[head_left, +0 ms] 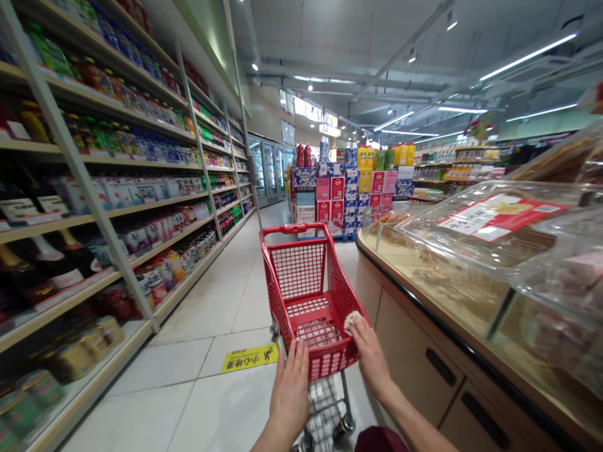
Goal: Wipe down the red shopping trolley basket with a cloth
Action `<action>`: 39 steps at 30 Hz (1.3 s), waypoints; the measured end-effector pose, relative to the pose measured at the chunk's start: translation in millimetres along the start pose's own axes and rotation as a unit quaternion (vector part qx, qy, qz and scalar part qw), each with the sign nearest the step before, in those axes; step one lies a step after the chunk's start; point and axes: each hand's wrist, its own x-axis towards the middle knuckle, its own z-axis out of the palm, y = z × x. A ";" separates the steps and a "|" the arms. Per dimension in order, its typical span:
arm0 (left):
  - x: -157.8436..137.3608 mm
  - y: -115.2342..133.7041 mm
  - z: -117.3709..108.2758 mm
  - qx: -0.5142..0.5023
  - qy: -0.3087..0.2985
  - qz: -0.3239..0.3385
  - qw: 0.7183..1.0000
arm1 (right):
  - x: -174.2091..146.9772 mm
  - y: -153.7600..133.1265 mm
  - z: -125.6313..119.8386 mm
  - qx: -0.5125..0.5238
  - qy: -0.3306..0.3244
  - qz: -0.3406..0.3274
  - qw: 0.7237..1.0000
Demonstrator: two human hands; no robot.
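Observation:
A red plastic shopping cart (301, 270) stands in the aisle in front of me, its basket holding nothing that I can see. My right hand (370, 351) is closed on a crumpled whitish cloth (353, 322), pressed to the right rim of the basket near its front corner. At the left corner of the same end, my left hand (293, 383) lies with its fingers stretched out against the basket and holds nothing. Below the basket, the cart's grey frame and dark wheels show in part.
Tall shelves (136, 207) of bottles and cans line the left side. A wooden counter (414, 339) with clear food covers (471, 220) runs close on the right. Stacked drink boxes (336, 194) stand ahead. A yellow floor sticker (249, 358) lies left of the cart.

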 end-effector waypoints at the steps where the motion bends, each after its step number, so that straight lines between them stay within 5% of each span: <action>1: 0.6 0.2 -0.3 0.002 -0.005 -0.001 1.000 | -0.4 -7.1 2.7 0.012 -0.004 -0.018 1.000; 5: 0.2 -1.1 -0.4 0.021 0.010 -0.013 1.000 | -1.5 -14.0 5.7 0.044 -0.030 -0.111 0.992; 11: 0.1 0.2 -0.3 0.006 0.011 -0.018 1.000 | -3.1 8.2 1.7 0.012 0.014 -0.007 1.000; 16: 1.1 3.3 3.1 0.018 0.016 -0.021 0.999 | -0.8 -40.3 18.0 0.090 -0.010 -0.096 0.991; 18: -1.1 2.5 1.4 0.014 0.011 -0.010 1.000 | 1.3 -32.7 13.3 0.084 -0.019 -0.106 0.991; 23: 5.6 -7.1 -22.3 -0.037 -0.022 -0.003 0.999 | -4.5 8.8 -2.3 0.045 -0.022 -0.001 0.999; 31: 50.6 -46.2 -44.9 -0.027 -0.017 0.087 0.996 | -4.9 0.9 12.1 0.056 -0.035 -0.047 0.997; 34: 55.5 -34.7 -39.4 -0.002 -0.010 0.078 0.997 | -4.1 16.2 11.6 0.065 -0.042 -0.040 0.996; 39: 55.4 22.8 -29.2 -0.010 -0.016 0.074 0.997 | -8.6 58.3 5.6 0.089 -0.074 0.025 0.993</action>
